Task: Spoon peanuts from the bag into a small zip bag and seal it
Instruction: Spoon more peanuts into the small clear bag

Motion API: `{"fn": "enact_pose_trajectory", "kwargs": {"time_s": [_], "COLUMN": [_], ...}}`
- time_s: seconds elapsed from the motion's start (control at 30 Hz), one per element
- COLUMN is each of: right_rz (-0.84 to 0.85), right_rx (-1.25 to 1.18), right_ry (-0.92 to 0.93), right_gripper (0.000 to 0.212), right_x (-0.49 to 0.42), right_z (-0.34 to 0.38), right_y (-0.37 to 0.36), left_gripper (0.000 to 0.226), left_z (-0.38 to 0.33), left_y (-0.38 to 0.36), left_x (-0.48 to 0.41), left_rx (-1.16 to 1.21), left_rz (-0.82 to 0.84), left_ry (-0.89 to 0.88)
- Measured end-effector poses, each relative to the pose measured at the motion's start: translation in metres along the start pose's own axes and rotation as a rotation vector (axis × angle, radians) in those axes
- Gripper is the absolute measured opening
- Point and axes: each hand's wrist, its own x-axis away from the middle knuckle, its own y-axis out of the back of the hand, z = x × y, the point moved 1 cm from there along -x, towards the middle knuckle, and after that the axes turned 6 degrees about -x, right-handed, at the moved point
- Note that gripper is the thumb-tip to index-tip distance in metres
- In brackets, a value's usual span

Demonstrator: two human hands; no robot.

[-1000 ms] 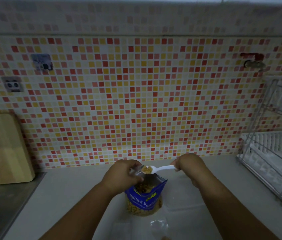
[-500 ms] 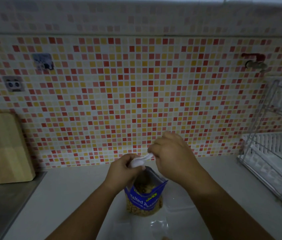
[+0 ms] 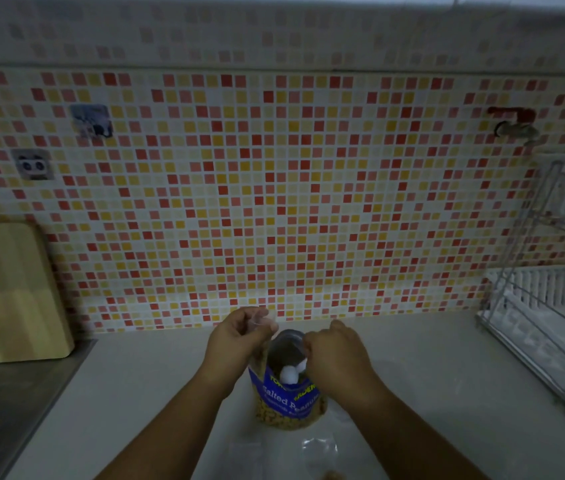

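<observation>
A blue peanut bag (image 3: 289, 400) stands open on the grey counter (image 3: 142, 393), its clear lower part full of peanuts. My left hand (image 3: 239, 337) pinches the bag's top rim at the back left. My right hand (image 3: 336, 355) holds a white plastic spoon (image 3: 290, 375) whose bowl points down inside the bag's mouth. A small clear zip bag (image 3: 315, 452) lies flat on the counter just in front of the peanut bag, with a few peanuts visible at its lower edge.
A wooden cutting board (image 3: 7, 292) leans on the tiled wall at the left, above a steel sink edge (image 3: 14, 403). A wire dish rack (image 3: 551, 313) with a white tray stands at the right. A tap (image 3: 516, 128) sticks out of the wall.
One second ago the spoon was held level with peanuts over the bag's rim. My right hand then swung across and tipped the spoon down into the peanut bag. My left hand stayed on the rim.
</observation>
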Motion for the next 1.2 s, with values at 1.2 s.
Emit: {"fn": "enact_pose_trajectory", "kwargs": {"time_s": [1.2], "right_rz": [0.088], "right_rx": [-0.942], "right_ry": [-0.459], "right_gripper": [0.033], "right_x": [0.104], "right_z": [-0.027], "right_y": [-0.131], "left_gripper": [0.041], "left_z": [0.133], "left_y": [-0.028], "left_x": [0.106], "left_rx": [-0.146], "left_rz": [0.177], "left_ry": [0.416]}}
